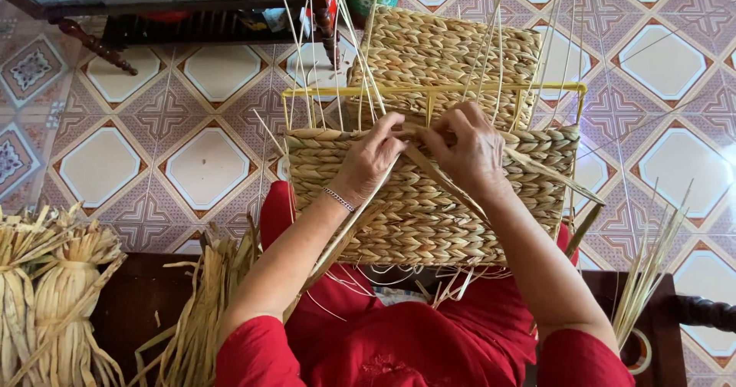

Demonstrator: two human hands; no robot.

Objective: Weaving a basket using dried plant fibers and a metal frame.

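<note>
A half-woven straw basket [429, 210] on a yellow wire frame [429, 89] rests on my lap, over red clothing. My left hand [373, 157], with a thin bracelet at the wrist, pinches a flat straw strand [429, 174] at the top edge of the woven wall. My right hand [468, 148] grips the same strand just beside it, fingers curled over the rim. Thin pale upright stakes [491, 42] rise from the frame past both hands. Loose strand ends hang below the basket.
Bundles of dried straw [61, 303] lie at the lower left, and more loose straw [203, 310] beside my left arm. Long stalks [652, 272] stand at the right. A dark wooden table [115, 3] sits at the top left on the patterned tile floor [192, 126].
</note>
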